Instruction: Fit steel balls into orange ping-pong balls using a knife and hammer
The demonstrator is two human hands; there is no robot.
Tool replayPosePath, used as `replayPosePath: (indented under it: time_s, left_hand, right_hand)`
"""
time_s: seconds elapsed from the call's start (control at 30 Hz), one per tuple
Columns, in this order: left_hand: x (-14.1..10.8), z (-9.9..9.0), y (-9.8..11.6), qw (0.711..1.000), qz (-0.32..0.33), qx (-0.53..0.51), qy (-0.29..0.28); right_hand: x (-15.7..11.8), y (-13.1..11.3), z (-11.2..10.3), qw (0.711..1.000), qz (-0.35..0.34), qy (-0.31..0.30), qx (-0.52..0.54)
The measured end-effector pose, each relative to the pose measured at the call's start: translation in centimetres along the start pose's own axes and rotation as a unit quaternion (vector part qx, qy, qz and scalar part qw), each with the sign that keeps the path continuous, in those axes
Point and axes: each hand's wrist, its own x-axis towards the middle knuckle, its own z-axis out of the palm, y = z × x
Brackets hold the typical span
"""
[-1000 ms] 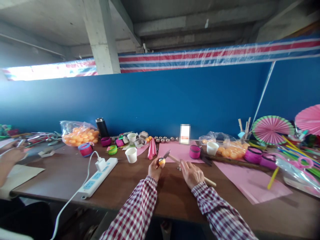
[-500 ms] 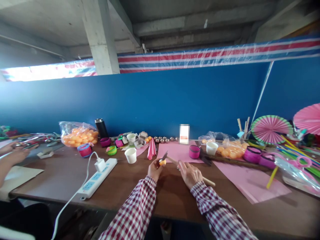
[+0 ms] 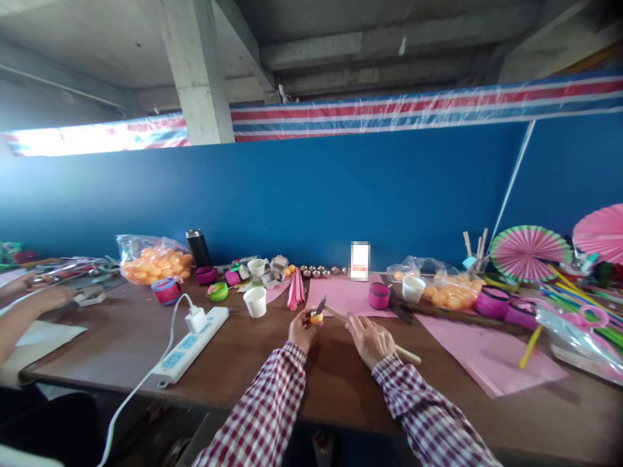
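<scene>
My left hand [image 3: 302, 329] is curled round a small orange ball [image 3: 317, 319], pinching it between thumb and fingers above the table [image 3: 341, 389], in front of the sheet of pink paper [image 3: 335, 290]. Most of the ball is covered by my fingers, and whatever dark, shiny part sits against it is too small to make out. My right hand [image 3: 372, 338] is closed over a wooden-handled tool [image 3: 407, 355], back of the hand up; my palm hides the middle of the handle, and its butt shows past my wrist. The tool's dark, pointed head is just above the ball; I can't tell whether they touch. Both my checked sleeves [image 3: 265, 402] run off the bottom edge.

Beyond my left hand lie pink strips [image 3: 295, 290] and a white paper cup [image 3: 256, 302]; a row of silver balls [image 3: 318, 272] stands behind. A white upright rectangle [image 3: 360, 261] is pixelated past reading. At far left, a co-worker's forearms [image 3: 29, 311] are cut off, the hands blurred. One pink fan [image 3: 603, 235] is cropped by the right edge.
</scene>
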Motion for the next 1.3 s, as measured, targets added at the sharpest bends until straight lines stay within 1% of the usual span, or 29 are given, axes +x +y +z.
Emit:
replayPosePath:
  time_s: [0.13, 0.3, 0.4, 0.47, 0.53, 0.6, 0.7, 0.77, 0.83, 0.97, 1.13, 1.23, 1.3]
  left_hand:
    - [0.2, -0.1, -0.3, 1.000, 0.001, 0.000, -0.012]
    - [0.4, -0.1, -0.9, 0.999, 0.001, -0.012, -0.032]
    - [0.5, -0.1, -1.1, 0.999, 0.002, -0.010, -0.034]
    - [0.5, -0.1, -1.2, 0.999, 0.005, -0.007, -0.036]
    - [0.5, -0.2, -1.3, 0.999, 0.006, -0.012, -0.042]
    - [0.5, -0.2, -1.3, 0.999, 0.004, -0.018, -0.042]
    - [0.4, -0.3, -1.1, 0.999, 0.002, -0.005, -0.033]
    - [0.3, -0.3, -0.9, 0.999, 0.006, 0.011, -0.032]
    - [0.1, -0.4, -0.6, 0.999, 0.019, 0.024, -0.034]
    - [-0.1, -0.5, -0.4, 0.997, 0.043, 0.045, -0.035]
    - [0.0, -0.6, -0.7, 0.996, 0.041, 0.062, -0.045]
    - [0.0, -0.6, -0.7, 0.996, 0.038, 0.066, -0.051]
    - [0.0, -0.5, -0.6, 0.996, 0.039, 0.066, -0.052]
  right_hand:
    - [0.0, 0.0, 0.0, 1.000, 0.024, 0.010, 0.007]
    - [0.1, -0.2, -0.1, 1.000, 0.008, -0.012, 0.013]
    - [0.1, -0.2, -0.1, 0.999, 0.035, -0.003, 0.009]
    - [0.1, -0.2, -0.1, 0.999, 0.030, -0.002, 0.016]
    - [0.1, -0.2, -0.2, 1.000, 0.016, -0.013, 0.020]
    - [0.1, -0.4, -0.3, 0.999, 0.017, -0.024, 0.015]
    - [0.2, -0.3, -0.5, 0.999, 0.052, -0.017, 0.002]
    - [0.3, 0.2, -0.5, 0.997, 0.076, -0.013, -0.004]
    - [0.3, 1.0, -0.2, 0.995, 0.094, -0.028, -0.013]
    - [0.3, 2.3, 0.8, 0.987, 0.122, -0.096, -0.048]
    - [0.3, 2.6, 1.6, 0.973, 0.160, -0.146, -0.080]
    - [0.3, 2.6, 1.6, 0.969, 0.173, -0.160, -0.077]
    - [0.4, 2.5, 1.3, 0.972, 0.172, -0.146, -0.068]
